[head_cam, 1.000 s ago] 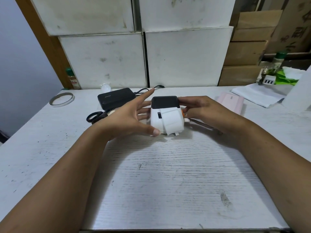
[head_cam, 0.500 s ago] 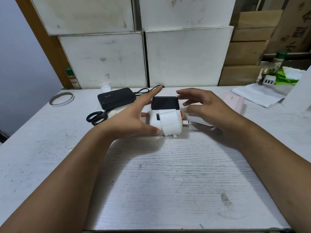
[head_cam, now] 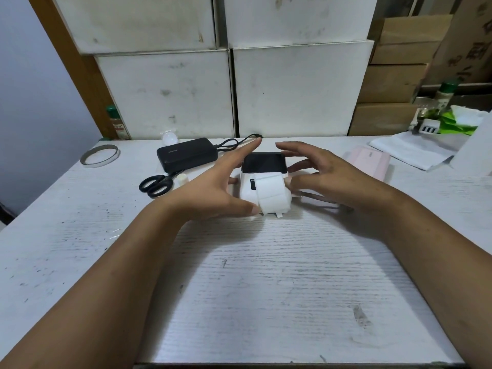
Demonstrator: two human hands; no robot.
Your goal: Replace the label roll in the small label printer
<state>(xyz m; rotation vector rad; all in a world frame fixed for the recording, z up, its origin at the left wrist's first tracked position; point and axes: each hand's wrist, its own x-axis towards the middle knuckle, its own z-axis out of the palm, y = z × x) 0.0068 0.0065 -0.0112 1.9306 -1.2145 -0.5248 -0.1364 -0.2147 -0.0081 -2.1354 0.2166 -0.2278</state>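
The small label printer (head_cam: 249,191), white with a black lid (head_cam: 263,162), stands on the white table (head_cam: 266,275) between my hands. A white strip of labels (head_cam: 273,194) hangs out over its front, down to the table. My left hand (head_cam: 213,190) holds the printer's left side, thumb pressed on the lower front corner, index finger stretched out past the lid. My right hand (head_cam: 323,171) hovers by the right side with its fingers spread, fingertips near the lid's back edge, thumb close to the label strip.
Black scissors (head_cam: 155,183) and a black power bank (head_cam: 186,157) with its cable lie left of the printer. A tape ring (head_cam: 99,155) is at the far left, a pink box (head_cam: 368,161) and white sheets (head_cam: 410,150) to the right. White boxes (head_cam: 290,89) stand behind.
My right hand has let go of the printer's right side and lifted with its fingers spread. My left hand has stayed on the printer, its index finger stretched further back.
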